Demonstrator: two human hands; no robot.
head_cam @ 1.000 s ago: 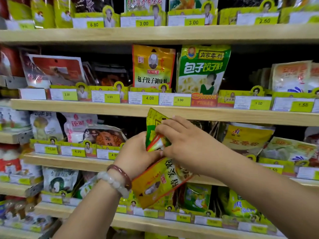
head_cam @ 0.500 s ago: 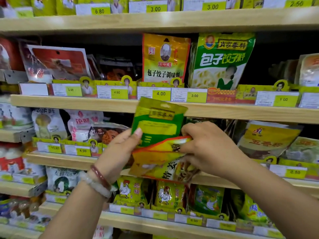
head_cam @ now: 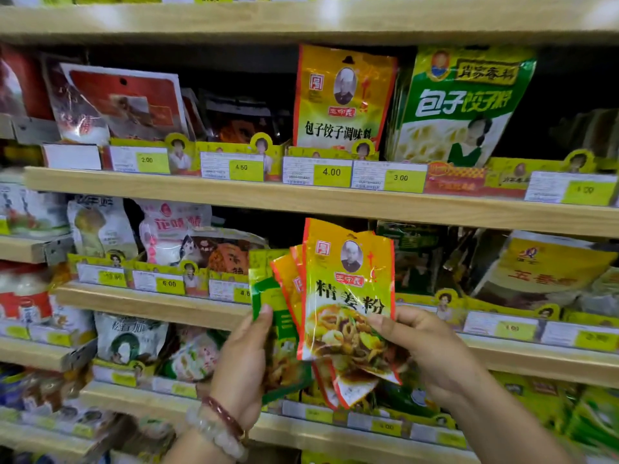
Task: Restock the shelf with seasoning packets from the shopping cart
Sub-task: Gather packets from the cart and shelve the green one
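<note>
change in packets: the fan of seasoning packets [head_cam: 348,296] now stands upright and faces the camera, where 0.5 s ago it lay tilted with the green one on top; a yellow packet with a portrait and red border is at the front, 2 more yellow ones peek out behind it, and the green packet [head_cam: 268,289] sits at the left of the fan.
change in view: the shelves look nearer and lower in the picture than before; the top shelf's price tags are now cut off by the upper edge.
left hand: the left hand [head_cam: 244,363] grips the green packet's lower left side, thumb lying over its front; 2 bracelets [head_cam: 221,423] ring the wrist.
right hand: the right hand [head_cam: 425,346] pinches the front yellow packet at its right edge, thumb on the printed face, fingers curled behind.
where the packets are: held in the air in front of the middle shelf [head_cam: 318,204], below the matching yellow packet on display [head_cam: 343,98] and its 4.00 price tag [head_cam: 331,172].
neighbour: a green dumpling-seasoning bag [head_cam: 459,102] stands just right of that display packet, over a 3.00 tag.
hidden or unclear: the lower ends of the rear packets are covered by the front one and the hands; the dark packets behind the fan are too dim to read; the far-right price tags are blurred; both forearms run out of the bottom edge.
</note>
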